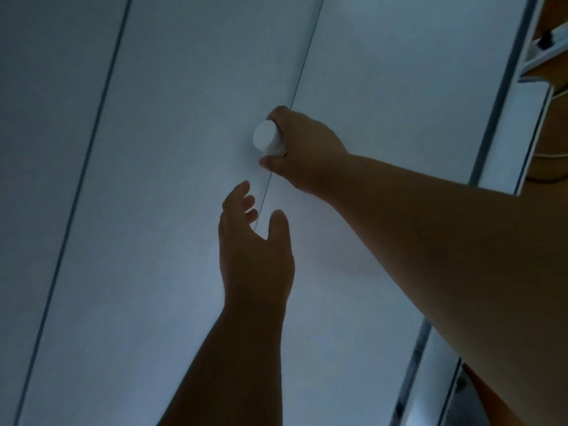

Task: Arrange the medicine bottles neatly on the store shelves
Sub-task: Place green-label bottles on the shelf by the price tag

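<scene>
White bottle (268, 139) held in right hand (302, 155), grip wrapped round its body, raised for shelving; left hand (255, 250) below, grip wide, empty, ready to steady

pale white panels (184, 87) fill nearly the whole view, split by thin dark seams (89, 149) running slantwise from top to bottom. the light is dim and bluish. along the right side a grey metal rail (498, 118) borders the panels. beyond it, at the upper right, stands brown wood (553, 118) with a thin cable (550, 155) across it.
</scene>
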Demonstrator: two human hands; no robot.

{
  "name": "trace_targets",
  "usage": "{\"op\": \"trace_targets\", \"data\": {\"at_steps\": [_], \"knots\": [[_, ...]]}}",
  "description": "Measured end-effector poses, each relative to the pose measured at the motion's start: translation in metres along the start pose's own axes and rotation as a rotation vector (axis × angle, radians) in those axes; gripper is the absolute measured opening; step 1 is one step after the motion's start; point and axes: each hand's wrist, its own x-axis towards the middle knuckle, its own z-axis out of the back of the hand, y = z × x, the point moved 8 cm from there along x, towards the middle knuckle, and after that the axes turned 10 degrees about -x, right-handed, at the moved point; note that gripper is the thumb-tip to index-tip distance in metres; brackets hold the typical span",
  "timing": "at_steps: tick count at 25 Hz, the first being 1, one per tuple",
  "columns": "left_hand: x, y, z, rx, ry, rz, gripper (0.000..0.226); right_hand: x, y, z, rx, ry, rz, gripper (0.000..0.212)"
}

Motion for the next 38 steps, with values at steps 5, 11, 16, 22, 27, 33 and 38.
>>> {"op": "trace_targets", "data": {"at_steps": [5, 11, 16, 22, 27, 33, 38], "knots": [[-0.048, -0.030, -0.001, -0.333, 0.047, 0.191, 0.042, -0.081, -0.026, 0.027, 0.730, 0.088, -0.351, 0.038], [-0.165, -0.163, 0.053, -0.520, 0.245, 0.407, 0.073, -0.217, 0.050, 0.177, 0.713, 0.185, -0.454, 0.039], [-0.237, -0.257, 0.189, -0.480, 0.236, 0.258, 0.080, -0.289, 0.195, 0.282, 0.566, 0.312, -0.280, 0.024], [-0.328, -0.240, 0.371, -0.535, -0.059, 0.203, 0.080, -0.375, 0.394, 0.261, 0.558, 0.457, -0.012, 0.021], [-0.482, -0.141, 0.520, -0.428, -0.347, 0.304, 0.090, -0.523, 0.545, 0.146, 0.525, 0.757, 0.234, 0.018], [-0.672, -0.034, 0.644, -0.424, -0.555, 0.520, 0.093, -0.724, 0.660, 0.008, 0.562, 1.123, 0.374, 0.028], [-0.744, 0.048, 0.716, -0.441, -0.667, 0.590, 0.104, -0.817, 0.720, -0.090, 0.441, 1.269, 0.490, 0.047]]}}
